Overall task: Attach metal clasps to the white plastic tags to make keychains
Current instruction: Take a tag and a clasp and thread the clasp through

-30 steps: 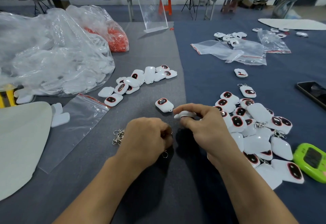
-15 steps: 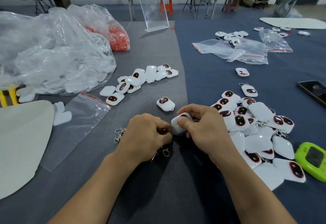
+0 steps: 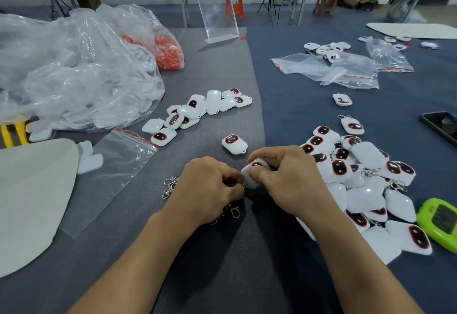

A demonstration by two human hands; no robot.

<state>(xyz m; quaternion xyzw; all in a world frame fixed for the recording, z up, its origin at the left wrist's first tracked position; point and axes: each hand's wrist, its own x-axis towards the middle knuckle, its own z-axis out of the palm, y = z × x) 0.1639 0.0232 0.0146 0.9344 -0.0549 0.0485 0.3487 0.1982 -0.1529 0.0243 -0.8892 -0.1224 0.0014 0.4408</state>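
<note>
My right hand grips a white plastic tag with a dark red-rimmed window, tilted toward my left hand. My left hand's fingers are curled and pinch a metal clasp at the tag's edge; the clasp is mostly hidden by the fingers. More metal clasps lie left of my left hand and others lie under it. One loose tag sits just beyond my hands. A pile of tags with clasps lies at the right. A row of plain tags lies further back.
A big clear bag of white parts and a bag of orange pieces stand at the left. An empty zip bag lies near left. A green device, a phone, more bags and an acrylic stand are around.
My right hand has brought the tag down and left against my left hand. My two hands now meet at the tag's edge, where they were apart a second ago.
</note>
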